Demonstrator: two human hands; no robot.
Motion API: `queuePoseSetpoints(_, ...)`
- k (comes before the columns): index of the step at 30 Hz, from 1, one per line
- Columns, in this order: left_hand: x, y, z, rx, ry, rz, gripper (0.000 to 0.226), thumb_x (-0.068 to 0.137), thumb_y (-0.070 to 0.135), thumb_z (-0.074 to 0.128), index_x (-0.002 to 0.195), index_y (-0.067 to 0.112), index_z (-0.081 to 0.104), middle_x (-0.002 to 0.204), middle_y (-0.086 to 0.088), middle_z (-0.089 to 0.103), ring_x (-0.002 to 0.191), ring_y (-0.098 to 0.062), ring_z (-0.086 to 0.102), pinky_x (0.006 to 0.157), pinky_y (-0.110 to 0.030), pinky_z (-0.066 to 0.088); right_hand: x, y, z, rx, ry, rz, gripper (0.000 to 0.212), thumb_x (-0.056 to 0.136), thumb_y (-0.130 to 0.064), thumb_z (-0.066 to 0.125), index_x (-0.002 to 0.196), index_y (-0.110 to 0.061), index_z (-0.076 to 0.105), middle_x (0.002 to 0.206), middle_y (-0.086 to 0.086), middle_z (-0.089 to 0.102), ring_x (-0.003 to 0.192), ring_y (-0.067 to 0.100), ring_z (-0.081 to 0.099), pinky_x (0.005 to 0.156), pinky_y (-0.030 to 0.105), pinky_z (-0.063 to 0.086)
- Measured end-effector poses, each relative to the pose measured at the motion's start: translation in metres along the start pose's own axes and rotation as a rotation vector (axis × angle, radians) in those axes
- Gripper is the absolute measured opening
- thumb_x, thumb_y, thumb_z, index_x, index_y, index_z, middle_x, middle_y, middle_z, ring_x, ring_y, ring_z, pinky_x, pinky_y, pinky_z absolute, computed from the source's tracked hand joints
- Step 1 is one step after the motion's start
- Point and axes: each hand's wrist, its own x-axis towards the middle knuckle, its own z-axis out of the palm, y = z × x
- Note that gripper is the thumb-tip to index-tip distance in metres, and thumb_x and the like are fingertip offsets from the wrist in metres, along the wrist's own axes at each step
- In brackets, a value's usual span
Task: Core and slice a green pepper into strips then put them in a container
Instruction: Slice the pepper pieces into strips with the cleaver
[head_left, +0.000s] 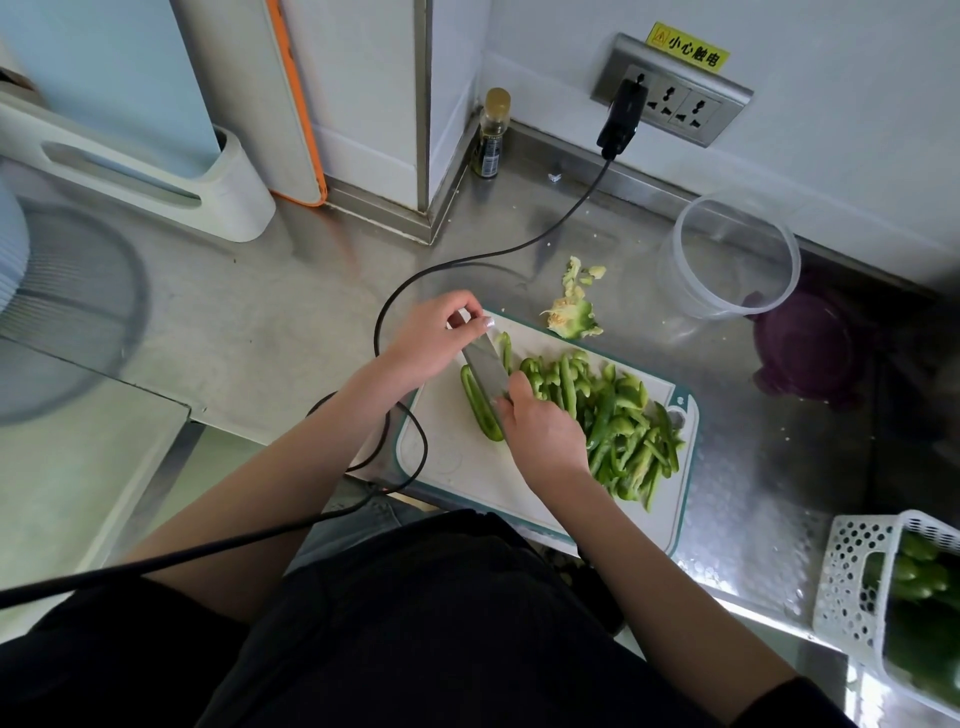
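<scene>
While the head view looks down over a steel worktop (270, 322), a white cutting board (467, 467) with a teal rim lies near the worktop's front edge, one corner hanging over it. The right hand (543, 436) is clamped around the handle of a knife (485, 371), whose blade runs away from the person across the board. The left hand (431, 340) has its fingers curled at the blade's far tip, pinching or pressing it; which of the two cannot be told. A long piece of green pepper (479, 408) lies on the board just left of the blade, touching it. To the right of the blade a heap of pepper strips (618, 426) covers the board's right half. The cut-out core (571, 314) sits at the board's far edge, partly on the worktop. A clear round container (727, 254) stands near the worktop's back edge, beside a purple lid (810, 348). A white basket (857, 577) holding more peppers sits at the front right corner. A black cable (519, 244) runs from a wall socket across the worktop.
</scene>
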Motion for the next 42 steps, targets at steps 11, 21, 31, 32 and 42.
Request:
queuePoseSetpoints(11,-0.004,-0.001,0.002,0.031,0.008,-0.057,0.021,0.095,0.028,0.054,0.097,0.007,0.059,0.074,-0.002,0.057,0.06,-0.007,0.046,0.059,-0.024,0.038,0.002,0.002,0.002,-0.097,-0.013,-0.048,0.029,0.104,-0.032,0.027,0.124,-0.011,0.035,0.078,0.011,0.064,0.061,0.03,0.058,0.05,0.031,0.04)
queuePoseSetpoints(21,-0.014,-0.01,0.0,-0.014,0.017,-0.095,0.021,0.095,0.026,0.053,0.097,0.005,0.059,0.07,-0.002,0.054,0.057,-0.007,0.044,0.056,-0.02,0.036,0.001,-0.003,0.005,-0.124,-0.051,-0.096,0.03,0.105,-0.031,0.026,0.125,-0.01,0.034,0.082,0.012,0.066,0.068,0.033,0.064,0.053,0.032,0.041)
queuePoseSetpoints(31,-0.012,-0.013,0.001,-0.035,-0.003,-0.112,0.019,0.096,0.026,0.052,0.093,0.009,0.058,0.068,-0.003,0.053,0.054,-0.01,0.044,0.052,-0.02,0.036,0.005,0.0,0.01,-0.157,-0.023,-0.087,0.031,0.105,-0.033,0.025,0.125,-0.012,0.034,0.081,0.009,0.066,0.067,0.031,0.065,0.051,0.03,0.041)
queuePoseSetpoints(32,-0.012,-0.013,0.001,-0.042,-0.012,-0.116,0.017,0.096,0.026,0.052,0.091,0.011,0.057,0.067,-0.002,0.052,0.053,-0.011,0.043,0.051,-0.02,0.036,0.004,0.0,0.012,-0.173,-0.016,-0.089,0.032,0.105,-0.033,0.024,0.126,-0.012,0.034,0.08,0.009,0.066,0.066,0.03,0.065,0.049,0.029,0.04)
queuePoseSetpoints(42,-0.02,-0.013,0.003,-0.06,-0.033,-0.119,0.018,0.099,0.019,0.043,0.084,0.011,0.048,0.066,-0.006,0.048,0.055,-0.015,0.042,0.055,-0.027,0.039,-0.001,-0.008,0.015,-0.259,-0.033,-0.119,0.029,0.102,-0.013,0.037,0.129,-0.01,0.025,0.082,0.005,0.066,0.064,0.027,0.062,0.047,0.029,0.036)
